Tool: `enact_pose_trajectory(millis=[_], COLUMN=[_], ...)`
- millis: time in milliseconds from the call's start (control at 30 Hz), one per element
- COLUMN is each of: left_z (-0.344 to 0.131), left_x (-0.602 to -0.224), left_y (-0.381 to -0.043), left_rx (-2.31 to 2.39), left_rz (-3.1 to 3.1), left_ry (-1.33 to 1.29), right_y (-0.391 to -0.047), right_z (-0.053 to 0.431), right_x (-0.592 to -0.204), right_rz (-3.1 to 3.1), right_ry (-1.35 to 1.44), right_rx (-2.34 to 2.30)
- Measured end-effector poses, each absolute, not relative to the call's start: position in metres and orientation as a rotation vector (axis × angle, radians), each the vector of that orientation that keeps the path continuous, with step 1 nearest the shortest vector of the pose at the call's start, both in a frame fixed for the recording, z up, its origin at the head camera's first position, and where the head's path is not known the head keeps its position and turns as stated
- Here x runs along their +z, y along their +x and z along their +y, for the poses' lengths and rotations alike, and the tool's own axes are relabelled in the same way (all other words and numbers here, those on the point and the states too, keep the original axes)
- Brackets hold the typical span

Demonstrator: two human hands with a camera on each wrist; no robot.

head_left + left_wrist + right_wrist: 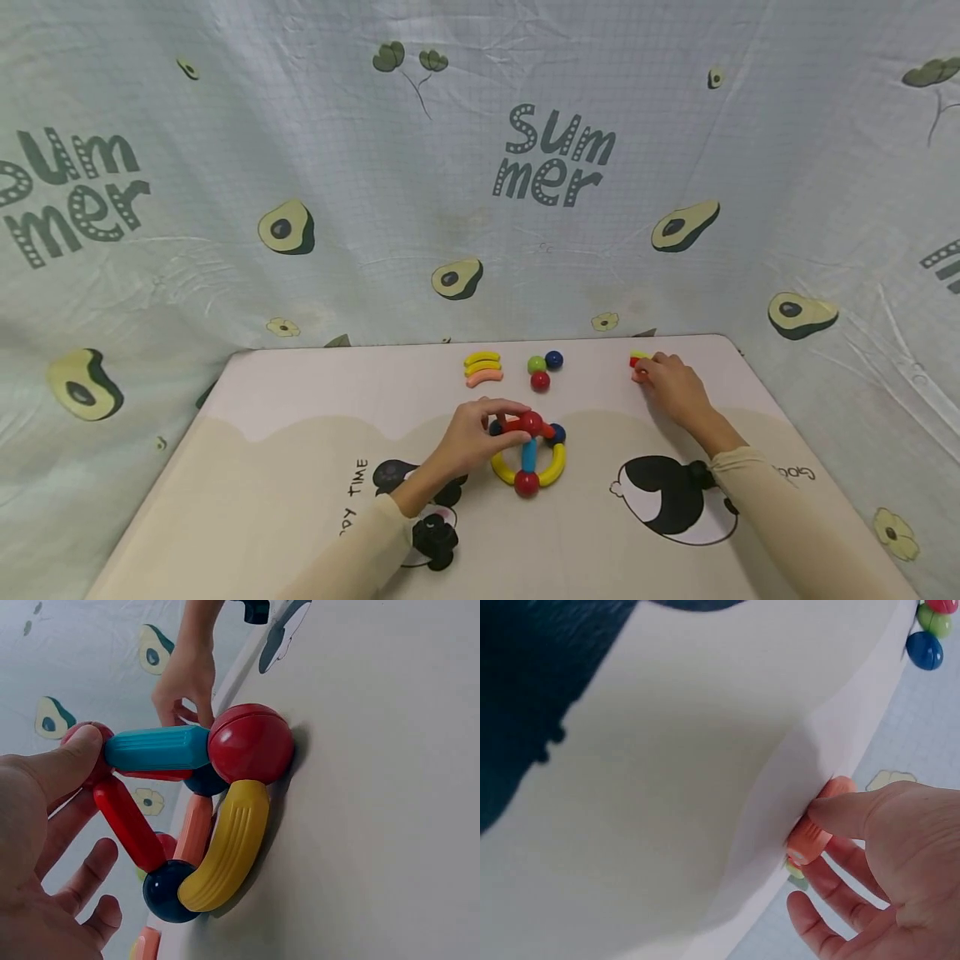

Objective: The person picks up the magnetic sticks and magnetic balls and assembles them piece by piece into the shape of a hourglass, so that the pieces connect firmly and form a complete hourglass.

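My left hand (471,435) pinches the red ball (531,422) at the top of a frame of toy balls and sticks. Below it, a blue stick (157,748) runs to another red ball (251,742) on the table. Yellow curved sticks (229,851) and dark blue balls (166,891) form the base, with red sticks (129,823) leading up to the top ball. At the back right, my right hand (678,390) holds a short orange stick (814,838) between thumb and fingers, low at the tabletop. Red and yellow pieces (637,358) lie just beyond its fingertips.
Two yellow curved sticks (482,363) and a salmon curved stick (484,377) lie at the table's back. Beside them sit a green ball (536,364), a dark blue ball (553,360) and a red ball (540,382). A printed cloth (360,167) hangs behind the table (247,483).
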State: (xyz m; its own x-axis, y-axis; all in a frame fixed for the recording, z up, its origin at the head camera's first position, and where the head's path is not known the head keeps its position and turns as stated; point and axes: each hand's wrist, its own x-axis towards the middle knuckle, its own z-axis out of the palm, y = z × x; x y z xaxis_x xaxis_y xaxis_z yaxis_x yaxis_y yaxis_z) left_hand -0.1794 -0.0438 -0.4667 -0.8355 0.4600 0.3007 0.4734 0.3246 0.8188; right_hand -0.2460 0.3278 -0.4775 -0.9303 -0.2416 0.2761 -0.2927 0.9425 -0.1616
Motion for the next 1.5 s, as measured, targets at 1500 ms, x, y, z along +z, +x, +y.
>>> enact_pose_trajectory(millis=[1500], left_z=[-0.040], left_x=[-0.466], left_y=[-0.183], left_rx=[-1.686], left_rz=[-2.595], left_ry=[-0.750], right_y=[-0.200], right_z=[0.222], right_x=[-0.389], right_rz=[-2.651], right_ry=[0.799], right_rx=[1.672])
